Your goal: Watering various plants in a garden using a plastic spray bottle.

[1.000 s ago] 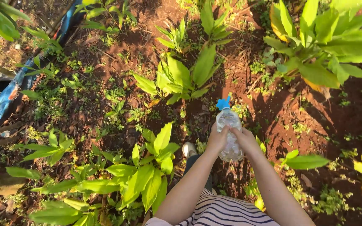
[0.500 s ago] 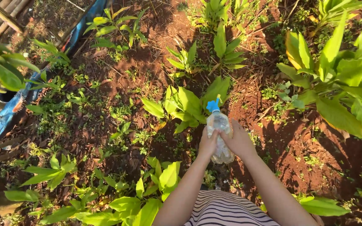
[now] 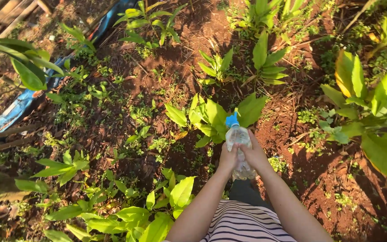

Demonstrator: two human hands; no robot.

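Both hands wrapped around a clear plastic bottle (image 3: 239, 152), left hand (image 3: 228, 157) and right hand (image 3: 255, 155) squeezing its sides in a tight grip. Its blue spout (image 3: 232, 119) points at a leafy plant (image 3: 211, 117) growing in red soil (image 3: 319, 188).

One package in view: a clear plastic bottle (image 3: 240, 150), roughly cylindrical, capped with a blue nozzle top (image 3: 232, 119). It stands at centre frame, tilted toward a broad-leaved green plant. No label, sign or screen is discernible anywhere else.
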